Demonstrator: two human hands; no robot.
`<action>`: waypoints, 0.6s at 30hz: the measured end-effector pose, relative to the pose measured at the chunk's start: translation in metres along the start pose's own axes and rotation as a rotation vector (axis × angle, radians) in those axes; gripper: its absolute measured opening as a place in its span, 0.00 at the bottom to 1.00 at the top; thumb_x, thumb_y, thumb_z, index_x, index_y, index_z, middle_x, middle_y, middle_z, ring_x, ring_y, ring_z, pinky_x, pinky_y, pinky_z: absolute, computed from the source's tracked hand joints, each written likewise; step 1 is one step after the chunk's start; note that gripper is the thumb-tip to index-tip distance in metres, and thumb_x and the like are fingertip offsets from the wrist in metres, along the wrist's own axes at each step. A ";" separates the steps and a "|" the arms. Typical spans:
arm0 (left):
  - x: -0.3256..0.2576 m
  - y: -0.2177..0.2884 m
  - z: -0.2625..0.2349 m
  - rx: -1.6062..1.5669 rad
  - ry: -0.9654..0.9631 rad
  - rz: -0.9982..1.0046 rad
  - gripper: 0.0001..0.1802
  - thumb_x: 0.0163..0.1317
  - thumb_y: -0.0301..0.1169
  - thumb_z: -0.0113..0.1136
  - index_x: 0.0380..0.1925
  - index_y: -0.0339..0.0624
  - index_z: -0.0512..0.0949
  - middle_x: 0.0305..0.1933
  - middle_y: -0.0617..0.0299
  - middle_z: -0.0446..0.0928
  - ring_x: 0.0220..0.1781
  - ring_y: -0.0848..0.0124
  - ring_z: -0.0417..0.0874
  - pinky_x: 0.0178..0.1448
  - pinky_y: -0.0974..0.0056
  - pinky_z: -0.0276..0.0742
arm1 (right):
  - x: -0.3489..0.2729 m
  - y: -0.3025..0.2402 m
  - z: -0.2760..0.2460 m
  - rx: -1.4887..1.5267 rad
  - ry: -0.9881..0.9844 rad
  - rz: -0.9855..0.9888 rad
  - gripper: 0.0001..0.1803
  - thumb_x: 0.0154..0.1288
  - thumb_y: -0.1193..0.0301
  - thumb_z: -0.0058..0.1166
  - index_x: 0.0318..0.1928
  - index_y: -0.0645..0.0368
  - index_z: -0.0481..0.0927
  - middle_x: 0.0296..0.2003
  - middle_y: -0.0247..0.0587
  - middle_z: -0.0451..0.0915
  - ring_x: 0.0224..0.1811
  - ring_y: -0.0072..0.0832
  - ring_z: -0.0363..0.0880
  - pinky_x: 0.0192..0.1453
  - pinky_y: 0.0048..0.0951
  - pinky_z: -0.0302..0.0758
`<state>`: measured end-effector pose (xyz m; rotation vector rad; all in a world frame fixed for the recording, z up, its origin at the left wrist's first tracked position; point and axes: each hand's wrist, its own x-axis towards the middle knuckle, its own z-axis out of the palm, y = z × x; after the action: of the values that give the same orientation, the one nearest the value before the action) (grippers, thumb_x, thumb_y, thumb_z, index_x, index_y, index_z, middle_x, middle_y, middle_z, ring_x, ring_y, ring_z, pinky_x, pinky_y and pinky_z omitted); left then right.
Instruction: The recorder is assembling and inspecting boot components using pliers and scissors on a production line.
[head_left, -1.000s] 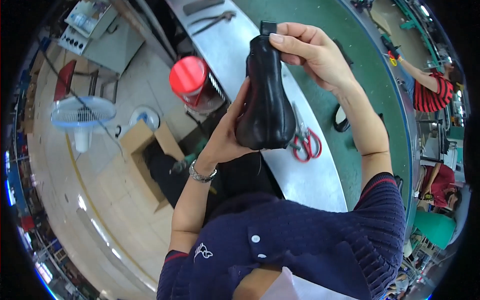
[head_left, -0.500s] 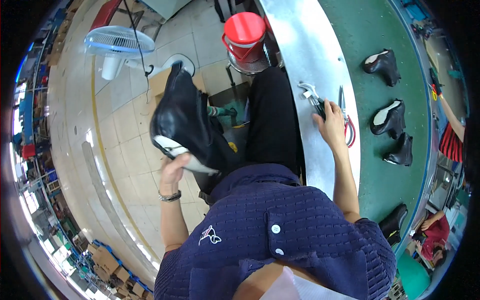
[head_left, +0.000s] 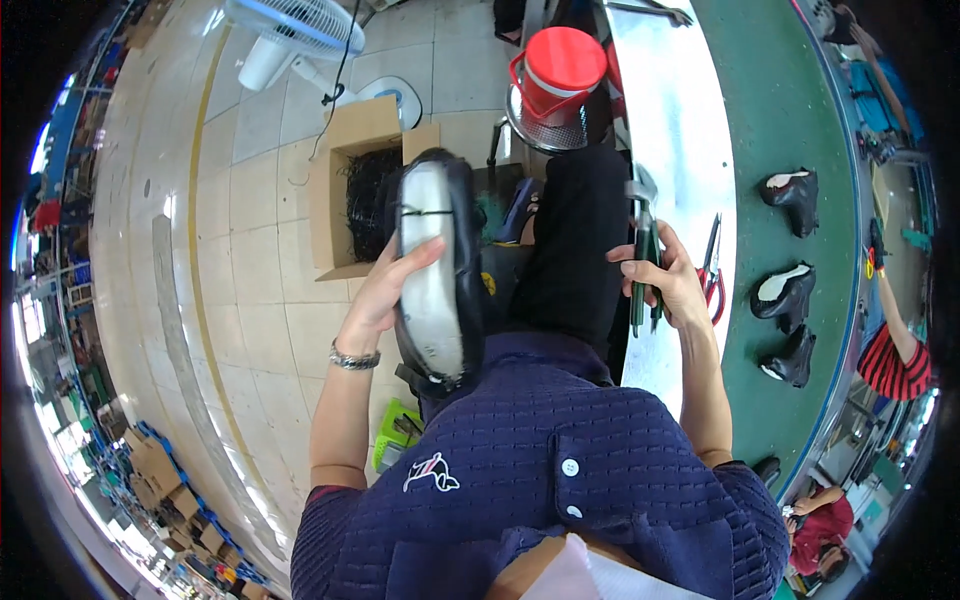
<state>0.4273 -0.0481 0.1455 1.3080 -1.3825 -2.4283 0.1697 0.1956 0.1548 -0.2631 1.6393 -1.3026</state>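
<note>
My left hand (head_left: 385, 290) grips a black shoe (head_left: 437, 270) turned sole up, its pale insole board facing me, resting on my lap. My right hand (head_left: 668, 282) is closed around green-handled lasting pliers (head_left: 643, 250) with a metal head, held upright at the edge of the metal bench (head_left: 680, 130). The shoe and the pliers are apart, with my dark trouser leg between them.
Red-handled scissors (head_left: 712, 270) lie on the bench by my right hand. Three black shoes (head_left: 790, 295) sit on the green belt. A red bucket (head_left: 557, 70), an open cardboard box (head_left: 350, 195) and a fan (head_left: 290, 30) stand on the tiled floor. A person in a striped sleeve (head_left: 890, 360) works at right.
I have turned the shoe sole up and brought it onto my lap. My right hand has picked the pliers up off the bench and lifted them.
</note>
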 end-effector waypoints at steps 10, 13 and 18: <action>0.011 -0.011 0.026 -0.096 0.048 0.147 0.40 0.62 0.45 0.64 0.67 0.37 0.58 0.60 0.52 0.71 0.59 0.66 0.74 0.63 0.62 0.70 | 0.015 -0.074 0.097 0.008 -0.463 0.096 0.40 0.65 0.79 0.48 0.75 0.56 0.47 0.49 0.57 0.80 0.44 0.34 0.84 0.37 0.23 0.81; 0.021 -0.012 0.020 0.063 0.016 0.115 0.42 0.63 0.46 0.63 0.68 0.36 0.56 0.62 0.49 0.70 0.62 0.64 0.72 0.65 0.62 0.67 | 0.023 -0.081 0.107 0.046 -0.572 0.159 0.41 0.69 0.77 0.46 0.76 0.56 0.39 0.55 0.60 0.76 0.53 0.41 0.81 0.53 0.32 0.79; 0.039 -0.013 0.010 0.390 0.221 0.598 0.30 0.67 0.34 0.56 0.64 0.29 0.63 0.65 0.47 0.67 0.64 0.61 0.71 0.67 0.63 0.65 | 0.044 -0.078 0.117 -0.014 -0.579 0.292 0.39 0.72 0.71 0.48 0.75 0.56 0.42 0.54 0.59 0.77 0.53 0.38 0.81 0.54 0.29 0.78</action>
<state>0.4000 -0.0498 0.1137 0.9771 -1.8987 -1.6373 0.2097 0.0627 0.2028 -0.3557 1.1417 -0.8855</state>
